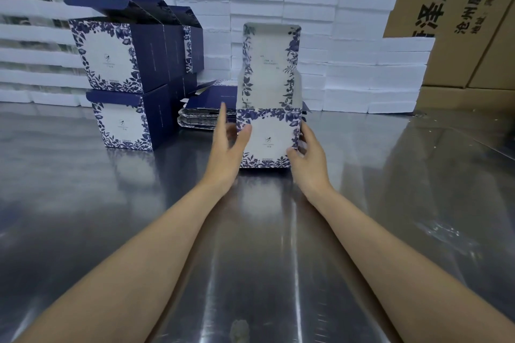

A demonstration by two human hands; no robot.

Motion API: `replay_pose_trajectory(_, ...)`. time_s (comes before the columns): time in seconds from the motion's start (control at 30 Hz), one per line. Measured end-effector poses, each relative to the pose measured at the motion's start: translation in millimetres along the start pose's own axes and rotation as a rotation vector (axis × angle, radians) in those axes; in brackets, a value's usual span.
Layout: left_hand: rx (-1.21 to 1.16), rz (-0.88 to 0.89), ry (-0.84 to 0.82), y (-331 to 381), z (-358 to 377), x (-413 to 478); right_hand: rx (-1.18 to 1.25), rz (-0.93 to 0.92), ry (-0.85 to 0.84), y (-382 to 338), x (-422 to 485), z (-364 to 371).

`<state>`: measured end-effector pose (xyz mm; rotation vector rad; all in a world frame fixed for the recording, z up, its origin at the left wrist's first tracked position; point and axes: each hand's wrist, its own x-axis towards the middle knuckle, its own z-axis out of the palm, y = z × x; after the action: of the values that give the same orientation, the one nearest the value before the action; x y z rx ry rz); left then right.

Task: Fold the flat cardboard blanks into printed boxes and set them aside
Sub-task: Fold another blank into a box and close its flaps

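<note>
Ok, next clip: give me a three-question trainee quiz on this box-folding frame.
1. True or false: the box being folded has its lid flap standing up.
2. Where does the stack of flat blanks lie? A) behind the left hand B) at the table's near edge C) on the foam slabs
3. Fill in: the finished boxes stand to the ____ of the box in work.

Key: 1 true; 2 A; 3 left.

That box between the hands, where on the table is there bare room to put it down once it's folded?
Bare steel table lies right of the box, up to the white foam slabs, and in front, around the forearms. The left is crowded: finished boxes stacked two high, with flat blanks piled beside them, close to the left hand.
</note>
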<state>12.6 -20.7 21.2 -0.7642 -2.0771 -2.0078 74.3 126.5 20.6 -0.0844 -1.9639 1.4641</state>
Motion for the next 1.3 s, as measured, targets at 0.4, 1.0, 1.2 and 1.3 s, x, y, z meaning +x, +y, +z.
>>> replay_pose_trajectory(0.4,-0.001,0.213,0.336,12,-4,-5,0.227,-0.068,-0.008,-15,-14,2)
replay_pose_trajectory(1.0,-0.098,0.070,0.211,6,-6,-11,0.393,-0.006,0.489,-15,-4,-11)
replay_pose_trajectory(1.2,-0.021,0.163,0.124,5,-4,-11,0.368,0.021,0.534,-8,1,-16)
replay_pose_trajectory(1.3,0.005,0.172,0.153,8,-3,-13,0.330,0.002,0.541,-8,3,-16)
